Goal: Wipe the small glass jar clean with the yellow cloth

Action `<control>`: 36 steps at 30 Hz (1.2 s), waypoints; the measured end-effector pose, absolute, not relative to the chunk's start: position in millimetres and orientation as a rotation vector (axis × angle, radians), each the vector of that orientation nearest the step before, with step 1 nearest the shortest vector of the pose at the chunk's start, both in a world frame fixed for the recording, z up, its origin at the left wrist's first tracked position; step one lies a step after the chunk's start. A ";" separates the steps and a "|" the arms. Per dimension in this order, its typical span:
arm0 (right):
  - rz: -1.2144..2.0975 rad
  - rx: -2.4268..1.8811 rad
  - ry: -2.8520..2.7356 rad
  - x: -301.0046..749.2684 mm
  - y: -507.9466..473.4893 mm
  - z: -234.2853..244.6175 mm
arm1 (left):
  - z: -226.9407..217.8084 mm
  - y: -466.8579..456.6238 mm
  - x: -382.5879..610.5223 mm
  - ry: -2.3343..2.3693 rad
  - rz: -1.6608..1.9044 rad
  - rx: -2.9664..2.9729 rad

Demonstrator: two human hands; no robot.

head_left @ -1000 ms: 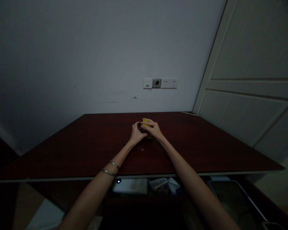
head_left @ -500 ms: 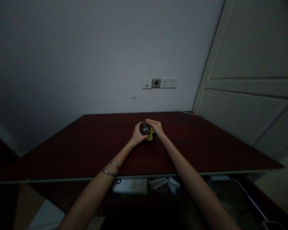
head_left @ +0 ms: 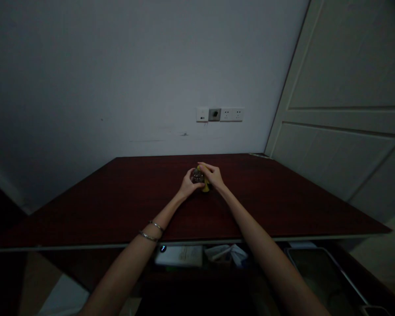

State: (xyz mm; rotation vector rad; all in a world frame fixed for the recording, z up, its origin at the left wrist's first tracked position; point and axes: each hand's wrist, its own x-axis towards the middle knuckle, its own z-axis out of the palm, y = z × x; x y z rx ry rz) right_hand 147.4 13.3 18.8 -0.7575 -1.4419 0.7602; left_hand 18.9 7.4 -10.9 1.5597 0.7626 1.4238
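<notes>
My left hand [head_left: 187, 186] is closed round the left side of a small round glass object [head_left: 198, 176], thumb at its near side and fingers at its far side. The glass is shiny and see-through, and it is too small and dark to tell its exact kind. Against its right side and top edge my right hand [head_left: 213, 174] presses a yellow cloth [head_left: 206, 188]. Part of the cloth hangs below the right fingers, and the rest is hidden by them. Both hands are over the middle of the dark red table [head_left: 145, 193].
Behind the table a pale wall carries a row of sockets [head_left: 226, 114]. At the right stands a white panelled door [head_left: 342, 136]. Under the tabletop lie a white box [head_left: 179, 256] and crumpled tissue packs [head_left: 228, 253]. A dark tray-like thing [head_left: 325, 272] is at the lower right.
The glass has turned a little in my left hand. My right fingers have shifted slightly left over its top edge, where yellow cloth now shows, and less cloth hangs below.
</notes>
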 end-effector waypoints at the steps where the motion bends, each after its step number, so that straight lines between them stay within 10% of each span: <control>1: 0.775 -0.784 -1.402 147.2 14.3 18.3 | -10.6 7.1 19.2 0.753 1.415 1.536; 36: 0.708 -0.750 -1.429 148.5 16.6 16.2 | -6.0 4.2 16.1 0.815 1.438 1.441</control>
